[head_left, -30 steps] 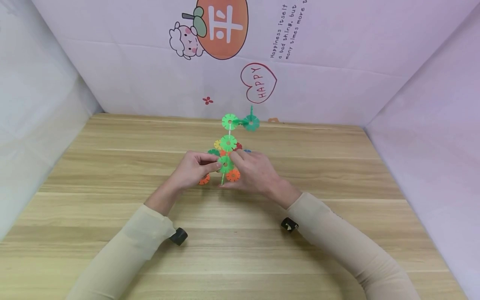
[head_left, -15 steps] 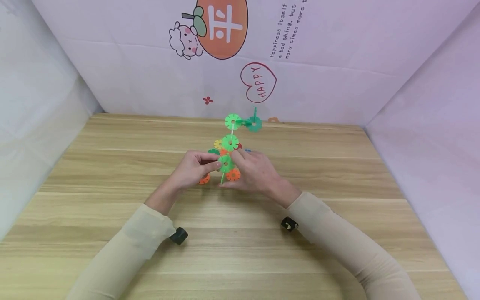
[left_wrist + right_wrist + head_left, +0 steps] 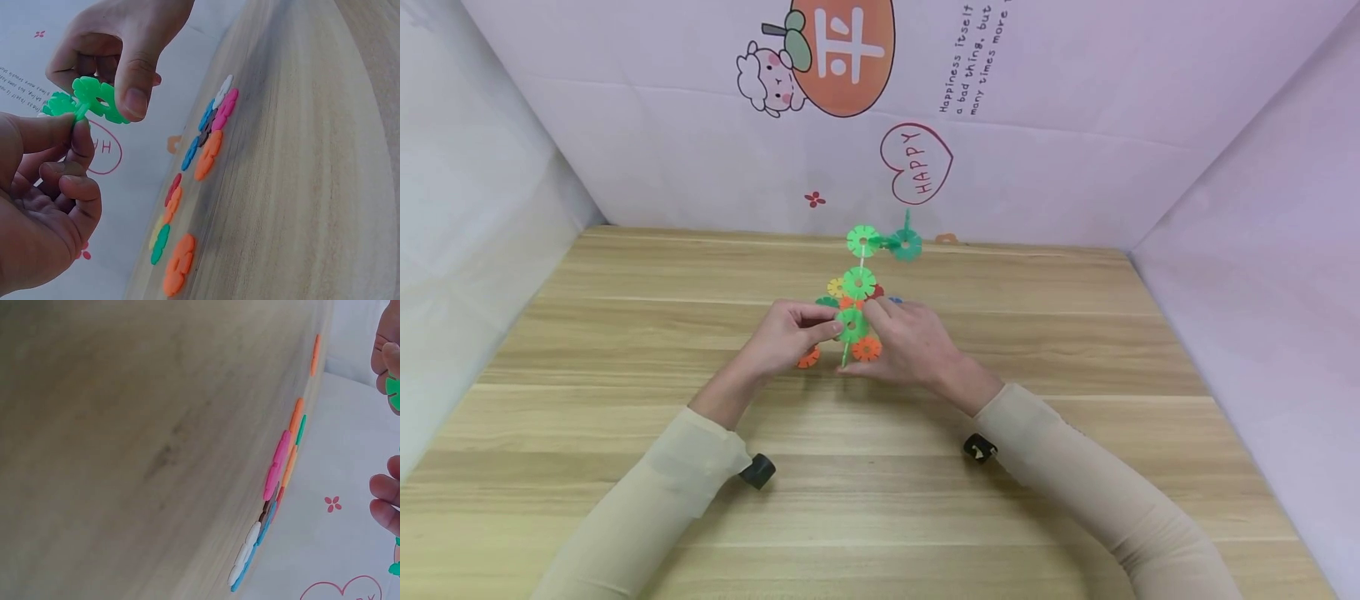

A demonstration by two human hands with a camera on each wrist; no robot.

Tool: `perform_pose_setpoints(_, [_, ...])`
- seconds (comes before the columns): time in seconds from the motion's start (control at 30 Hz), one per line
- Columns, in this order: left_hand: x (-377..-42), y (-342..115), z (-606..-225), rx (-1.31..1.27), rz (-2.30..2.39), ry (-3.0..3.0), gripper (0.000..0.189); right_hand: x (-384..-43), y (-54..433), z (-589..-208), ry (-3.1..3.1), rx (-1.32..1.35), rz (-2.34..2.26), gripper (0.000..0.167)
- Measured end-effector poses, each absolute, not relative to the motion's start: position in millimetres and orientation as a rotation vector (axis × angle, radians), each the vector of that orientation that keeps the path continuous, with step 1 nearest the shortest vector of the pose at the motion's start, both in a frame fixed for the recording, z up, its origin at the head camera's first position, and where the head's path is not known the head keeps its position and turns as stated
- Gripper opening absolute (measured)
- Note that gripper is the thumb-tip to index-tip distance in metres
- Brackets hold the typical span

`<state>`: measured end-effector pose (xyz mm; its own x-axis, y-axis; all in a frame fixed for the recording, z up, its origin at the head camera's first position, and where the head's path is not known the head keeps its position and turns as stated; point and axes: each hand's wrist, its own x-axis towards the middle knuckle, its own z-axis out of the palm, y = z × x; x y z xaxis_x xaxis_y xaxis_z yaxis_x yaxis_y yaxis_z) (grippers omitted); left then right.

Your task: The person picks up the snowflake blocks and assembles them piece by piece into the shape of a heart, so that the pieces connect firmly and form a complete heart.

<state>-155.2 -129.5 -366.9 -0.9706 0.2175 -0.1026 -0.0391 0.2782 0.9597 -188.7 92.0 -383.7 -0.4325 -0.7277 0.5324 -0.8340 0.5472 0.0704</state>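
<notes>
A chain of interlocking snowflake discs is held up in front of me, with light green discs [image 3: 859,283] along it, a white one edge-on and teal ones [image 3: 906,244] at the far end. My left hand [image 3: 784,340] pinches a light green disc [image 3: 852,325] near the chain's lower end, thumb on its left rim. My right hand [image 3: 916,346] grips the same end, its thumb stretched under a green disc [image 3: 846,354] that stands edge-on. In the left wrist view, the right thumb [image 3: 135,100] presses this slotted disc [image 3: 100,97], and the left fingertips meet where discs join.
Loose snowflake discs lie on the wooden table [image 3: 872,500] behind the hands: orange [image 3: 209,155], pink [image 3: 226,109], white [image 3: 244,553], red, blue, brown, yellow and green. A white printed backdrop [image 3: 700,158] rises at the table's back edge, with white side walls.
The chain's far end swings slightly right, then a little back to the left and up. Both hands stay almost in place and keep their hold.
</notes>
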Motion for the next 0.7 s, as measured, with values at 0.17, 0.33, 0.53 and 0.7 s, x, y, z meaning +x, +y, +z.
perform_pose_setpoints(0.17, [-154.9,-130.3,-367.6,0.182,1.777,2.329,0.025,-188.8,91.5,-384.1,-2.267,1.263,0.283,0.072])
perform_pose_setpoints(0.33, [-154.8,-130.8,-368.5,0.188,1.780,2.327,0.025,-189.3,91.1,-384.7,-2.246,1.275,0.292,0.073])
perform_pose_setpoints(0.53, [-153.5,-130.9,-366.9,0.187,1.768,2.321,0.025,-189.9,91.2,-384.7,-2.220,1.293,0.303,0.073])
perform_pose_setpoints(0.7, [-152.9,-132.0,-365.3,0.183,1.753,2.319,0.024,-190.1,90.9,-382.8,-2.196,1.311,0.306,0.072])
